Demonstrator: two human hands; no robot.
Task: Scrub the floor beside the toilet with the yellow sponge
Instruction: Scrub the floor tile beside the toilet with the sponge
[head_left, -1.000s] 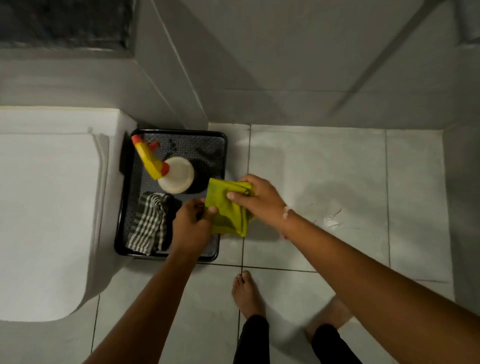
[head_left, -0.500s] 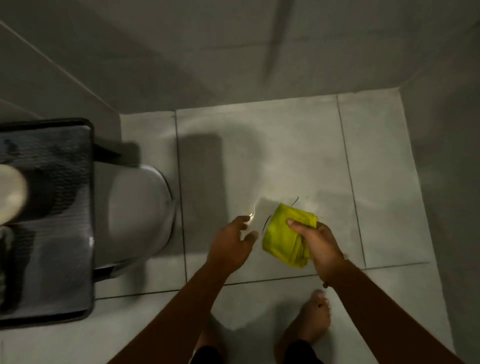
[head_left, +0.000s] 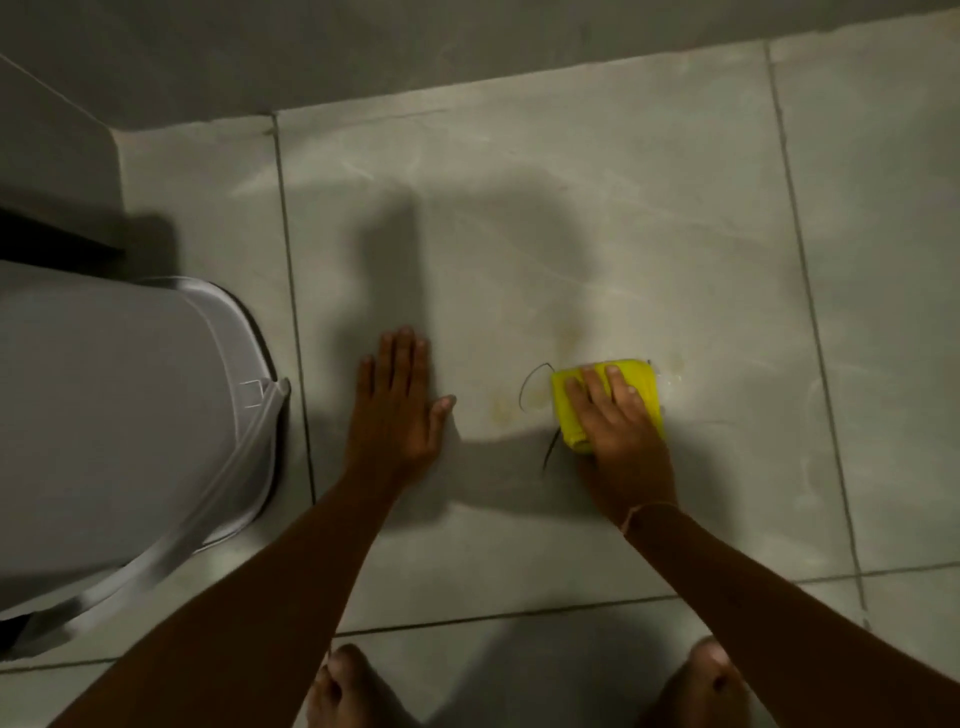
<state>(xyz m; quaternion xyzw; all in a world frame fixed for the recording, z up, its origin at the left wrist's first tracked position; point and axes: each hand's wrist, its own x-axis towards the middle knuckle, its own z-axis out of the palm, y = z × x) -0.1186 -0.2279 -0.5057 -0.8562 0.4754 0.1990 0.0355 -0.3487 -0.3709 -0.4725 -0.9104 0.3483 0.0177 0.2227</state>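
The yellow sponge (head_left: 639, 382) lies flat on the pale tiled floor (head_left: 519, 208), right of the toilet. My right hand (head_left: 615, 421) presses down on it, fingers spread over its top and hiding its near part. Dark hair strands curl on the tile at the sponge's left edge, beside faint yellowish stains. My left hand (head_left: 397, 410) rests palm-down on the floor, fingers apart, holding nothing, between the sponge and the toilet (head_left: 104, 415).
The white toilet fills the left side, its lid closed. A grey wall (head_left: 467, 41) runs along the top. My bare feet (head_left: 343, 691) stand at the bottom edge. Tile joints cross the floor; open tile lies to the right.
The view has shifted away from the black tray. My right hand brought the sponge from the air down onto the tile, and my left hand dropped flat onto the floor.
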